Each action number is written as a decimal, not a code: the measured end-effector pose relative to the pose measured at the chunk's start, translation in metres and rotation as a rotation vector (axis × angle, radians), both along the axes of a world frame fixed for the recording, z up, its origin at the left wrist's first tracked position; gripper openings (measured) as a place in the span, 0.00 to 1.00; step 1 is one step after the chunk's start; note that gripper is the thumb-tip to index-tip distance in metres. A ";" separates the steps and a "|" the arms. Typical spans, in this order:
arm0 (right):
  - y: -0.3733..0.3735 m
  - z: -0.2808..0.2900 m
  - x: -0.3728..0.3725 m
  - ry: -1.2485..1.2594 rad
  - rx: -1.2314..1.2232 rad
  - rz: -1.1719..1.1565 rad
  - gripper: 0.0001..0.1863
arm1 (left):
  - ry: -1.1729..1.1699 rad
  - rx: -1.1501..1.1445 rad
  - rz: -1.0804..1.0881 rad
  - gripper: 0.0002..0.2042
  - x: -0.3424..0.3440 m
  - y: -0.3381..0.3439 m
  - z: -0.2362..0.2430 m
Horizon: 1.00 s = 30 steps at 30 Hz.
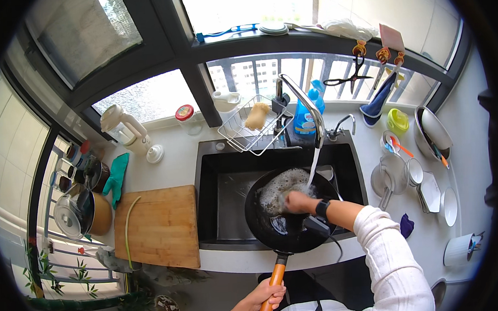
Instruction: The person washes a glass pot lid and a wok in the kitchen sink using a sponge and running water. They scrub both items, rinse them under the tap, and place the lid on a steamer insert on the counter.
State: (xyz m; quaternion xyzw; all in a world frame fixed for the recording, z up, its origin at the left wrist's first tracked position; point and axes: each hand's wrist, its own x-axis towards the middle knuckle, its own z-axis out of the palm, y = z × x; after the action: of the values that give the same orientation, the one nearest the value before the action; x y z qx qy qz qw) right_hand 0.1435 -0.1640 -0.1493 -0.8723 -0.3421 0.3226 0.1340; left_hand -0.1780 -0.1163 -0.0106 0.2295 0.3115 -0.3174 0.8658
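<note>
A black frying pan (289, 240) is held over the dark sink (230, 226), with foamy, greyish water (278, 190) inside it. My left hand (270, 294) is wrapped round its orange-brown handle (277, 276) near the lower edge of the view. Inside the pan, my right hand (299, 202) is closed, its fingers down at the foam; whatever they hold is hidden. A stream of water (314, 166) runs from the curved metal faucet (308, 105) into the pan beside that hand. A dark watch (322, 208) is on my right wrist.
Left of the sink lie a wooden cutting board (163, 223) and a green glove (116, 178). A wire rack (248, 130) with a sponge (257, 117) and a blue bottle (305, 117) stand behind the sink. Strainers (391, 174) and bowls (449, 205) sit to the right.
</note>
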 end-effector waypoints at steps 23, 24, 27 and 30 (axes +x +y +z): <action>-0.098 0.051 0.001 0.204 -0.388 0.794 0.10 | 0.011 0.011 0.010 0.09 0.006 -0.008 0.008; -0.093 0.048 0.003 0.030 -0.465 0.707 0.11 | 0.016 0.013 0.011 0.09 0.007 -0.009 0.009; -0.079 0.037 0.008 0.012 -0.278 0.590 0.12 | 0.035 0.033 -0.006 0.09 0.011 -0.011 0.012; -0.083 0.031 0.016 -0.342 -0.228 0.632 0.13 | 0.033 0.029 0.016 0.08 0.012 -0.013 0.014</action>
State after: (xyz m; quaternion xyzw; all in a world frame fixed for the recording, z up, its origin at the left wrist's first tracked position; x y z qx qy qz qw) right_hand 0.1599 -0.2468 -0.1181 -0.7744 -0.5736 0.2338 -0.1289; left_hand -0.1655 -0.1295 0.0032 0.2342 0.3320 -0.3099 0.8596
